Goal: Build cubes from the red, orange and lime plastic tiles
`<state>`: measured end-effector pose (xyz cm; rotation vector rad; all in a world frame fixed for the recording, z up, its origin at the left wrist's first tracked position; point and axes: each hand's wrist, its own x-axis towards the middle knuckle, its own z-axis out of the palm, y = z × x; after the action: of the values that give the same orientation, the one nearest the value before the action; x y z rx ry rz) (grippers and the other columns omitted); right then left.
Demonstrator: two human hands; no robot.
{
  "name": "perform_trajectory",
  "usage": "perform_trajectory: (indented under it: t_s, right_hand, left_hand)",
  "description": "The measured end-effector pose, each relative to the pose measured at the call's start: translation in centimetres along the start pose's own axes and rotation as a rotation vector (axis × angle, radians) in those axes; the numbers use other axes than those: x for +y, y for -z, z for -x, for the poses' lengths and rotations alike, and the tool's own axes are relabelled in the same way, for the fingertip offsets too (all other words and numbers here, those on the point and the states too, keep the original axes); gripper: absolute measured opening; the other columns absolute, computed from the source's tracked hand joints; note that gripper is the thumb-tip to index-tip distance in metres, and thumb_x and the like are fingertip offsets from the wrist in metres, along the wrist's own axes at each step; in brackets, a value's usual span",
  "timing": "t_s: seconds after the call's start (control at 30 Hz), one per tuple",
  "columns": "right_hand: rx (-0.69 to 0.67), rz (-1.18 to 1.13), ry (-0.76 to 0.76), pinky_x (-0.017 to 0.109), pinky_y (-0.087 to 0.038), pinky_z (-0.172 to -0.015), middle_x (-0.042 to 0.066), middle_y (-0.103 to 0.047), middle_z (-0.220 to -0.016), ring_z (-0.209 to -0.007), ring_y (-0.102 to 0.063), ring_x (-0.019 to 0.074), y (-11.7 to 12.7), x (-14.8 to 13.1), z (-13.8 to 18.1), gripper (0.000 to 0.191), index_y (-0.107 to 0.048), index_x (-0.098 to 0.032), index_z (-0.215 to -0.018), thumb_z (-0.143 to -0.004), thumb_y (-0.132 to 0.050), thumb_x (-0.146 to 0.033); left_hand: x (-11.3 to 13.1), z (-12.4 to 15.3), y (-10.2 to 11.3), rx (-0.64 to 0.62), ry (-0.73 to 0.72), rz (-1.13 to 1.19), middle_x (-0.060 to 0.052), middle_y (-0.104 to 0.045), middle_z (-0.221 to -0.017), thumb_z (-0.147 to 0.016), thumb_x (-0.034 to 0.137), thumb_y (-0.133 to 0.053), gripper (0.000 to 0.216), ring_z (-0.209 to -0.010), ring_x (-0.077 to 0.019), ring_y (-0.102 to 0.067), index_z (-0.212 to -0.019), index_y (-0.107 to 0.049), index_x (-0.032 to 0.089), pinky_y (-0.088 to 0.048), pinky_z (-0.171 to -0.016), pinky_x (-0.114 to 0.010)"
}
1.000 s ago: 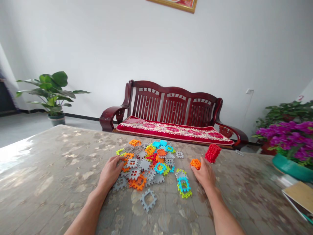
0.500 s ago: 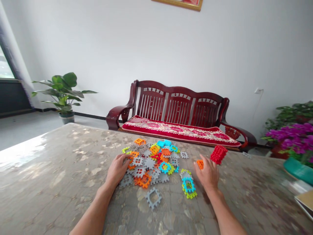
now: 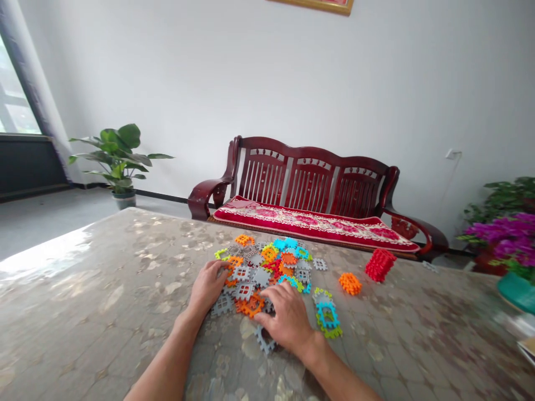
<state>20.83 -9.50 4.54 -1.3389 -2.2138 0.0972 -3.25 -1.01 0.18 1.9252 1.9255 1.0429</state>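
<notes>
A mixed pile of interlocking plastic tiles (image 3: 261, 276) in grey, orange, blue, green and red lies on the table. At the pile's left edge rests my left hand (image 3: 209, 285), its fingers loosely bent against an orange tile (image 3: 235, 262); it grips nothing that I can see. My right hand (image 3: 289, 316) hovers over the near right of the pile, thumb and fingers apart. Below its thumb is an orange tile (image 3: 251, 306). A grey frame-shaped tile (image 3: 264, 341) is partly covered by this hand.
Right of the pile stand a red stack of tiles (image 3: 380, 265) and a lower orange stack (image 3: 350, 283). Closer lies a row of green, grey and blue tiles (image 3: 328, 316). A wooden bench (image 3: 311, 181) is behind the patterned table (image 3: 125, 312); purple flowers (image 3: 505, 236) stand at right.
My right hand has left the orange stack and moved left over the pile. The orange stack now stands by itself near the red one. My left hand stays at the pile's edge.
</notes>
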Motion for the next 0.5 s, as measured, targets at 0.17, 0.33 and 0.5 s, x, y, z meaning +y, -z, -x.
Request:
perform_trajectory:
  t_s: [0.17, 0.33, 0.5]
  right_hand:
    - [-0.054, 0.049, 0.047, 0.035, -0.042, -0.095, 0.0, -0.07, -0.108, -0.104, -0.055, 0.0217, -1.0, -0.8, -0.6, 0.038, -0.065, -0.027, -0.106, -0.073, -0.078, -0.04]
    - [-0.085, 0.1, 0.029, 0.036, -0.043, -0.093, 0.002, -0.067, -0.107, -0.104, -0.055, 0.023, -1.1, -1.0, -1.0, 0.033, -0.064, -0.025, -0.103, -0.075, -0.076, -0.039]
    - [-0.107, 0.231, -0.004, 0.04, -0.044, -0.089, 0.007, -0.065, -0.103, -0.101, -0.056, 0.0264, -1.0, -1.7, -1.1, 0.032, -0.064, -0.022, -0.095, -0.077, -0.074, -0.047]
  left_hand:
    - [-0.2, 0.0, -0.1, 0.003, -0.011, 0.029, -0.008, -0.066, -0.119, -0.085, 0.031, -0.046, 0.036, -0.112, -0.0212, -0.061, -0.108, -0.07, 0.021, -0.044, -0.103, -0.034]
    - [0.0, 0.0, -0.1, 0.017, -0.002, 0.036, -0.007, -0.067, -0.117, -0.083, 0.03, -0.047, 0.034, -0.11, -0.0206, -0.062, -0.106, -0.071, 0.021, -0.044, -0.103, -0.033]
    - [0.2, 0.1, 0.0, 0.024, 0.0, 0.035, -0.007, -0.068, -0.116, -0.083, 0.032, -0.046, 0.036, -0.11, -0.021, -0.063, -0.106, -0.072, 0.021, -0.045, -0.103, -0.033]
